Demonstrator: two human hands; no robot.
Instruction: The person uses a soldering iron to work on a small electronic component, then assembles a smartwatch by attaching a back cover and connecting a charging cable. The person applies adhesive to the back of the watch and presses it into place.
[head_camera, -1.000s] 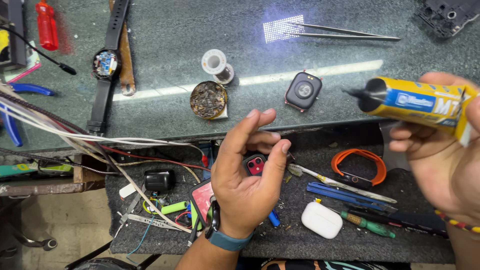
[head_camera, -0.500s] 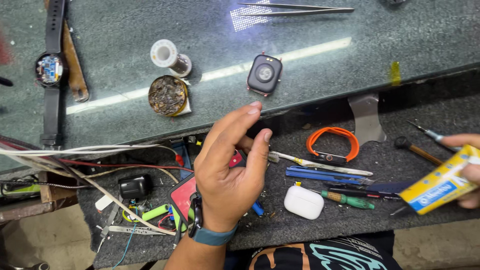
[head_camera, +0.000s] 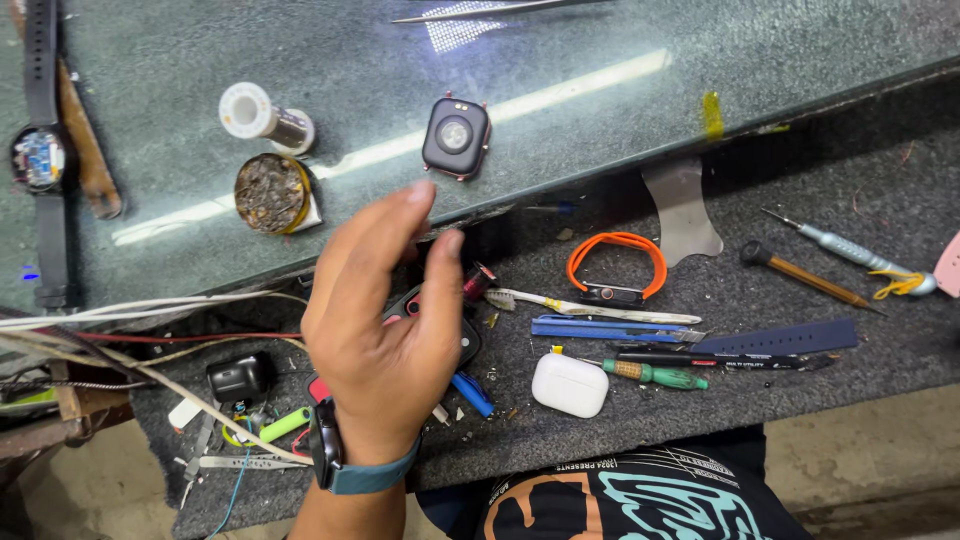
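head view: the left hand (head_camera: 385, 330) hovers over the front edge of the glass desk (head_camera: 600, 60), palm down, fingers loosely spread and slightly curled. the grip is released; nothing is clasped in it. a dark watch on a blue strap sits on its wrist. the right hand is out of view.

nearest thing ahead of the fingertips: a square watch body (head_camera: 456, 137), lying flat on the glass, back face up, with a round sensor window at its centre. it has no strap. the casing looks closed and dark, with reddish edges showing at the corners. it lies apart from the hand, untouched.

progress, as a judgement: the watch body is detached from its strap and set out for work, but no tool is on it and no part is seen lifted off. the opening or refitting work appears not yet done.

under the palm, partly hidden, lie a black part and a red item (head_camera: 478, 281) on the grey mat; their kind cannot be told.

surroundings: a solder spool (head_camera: 262, 115) and a round tin of cleaning wool (head_camera: 272, 192) lie left of the watch body. a round watch (head_camera: 40, 160) lies at the far left. on the mat lie an orange strap (head_camera: 617, 262), a toothbrush (head_camera: 585, 306), a white earbud case (head_camera: 569, 384), a green screwdriver (head_camera: 655, 375) and a dark blue strap (head_camera: 785, 338). tweezers (head_camera: 480, 10) lie at the top.
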